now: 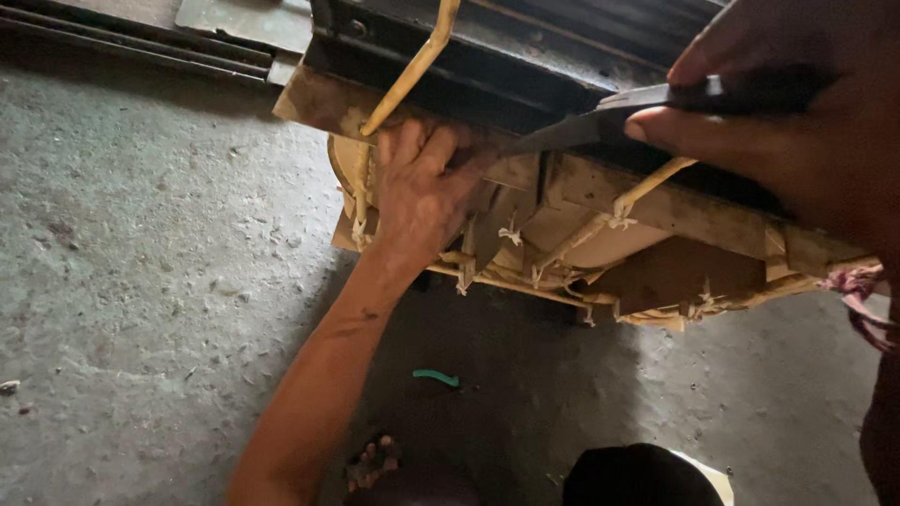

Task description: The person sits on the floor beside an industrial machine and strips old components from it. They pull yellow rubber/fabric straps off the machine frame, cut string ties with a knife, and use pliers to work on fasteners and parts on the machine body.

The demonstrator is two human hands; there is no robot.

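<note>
My right hand (797,112) grips a knife (600,122), blade pointing left toward my left hand (422,187), which presses flat on the cardboard frame (656,211) just below the tip.

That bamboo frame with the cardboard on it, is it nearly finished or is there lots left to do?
Partly, it seems. Done: several joints of the bamboo frame are already tied with pale string, with cardboard inside. In hand: the left hand presses the frame's corner while the right hand holds a dark knife, its tip pointing at the top edge. How much is left I can't tell.
</note>
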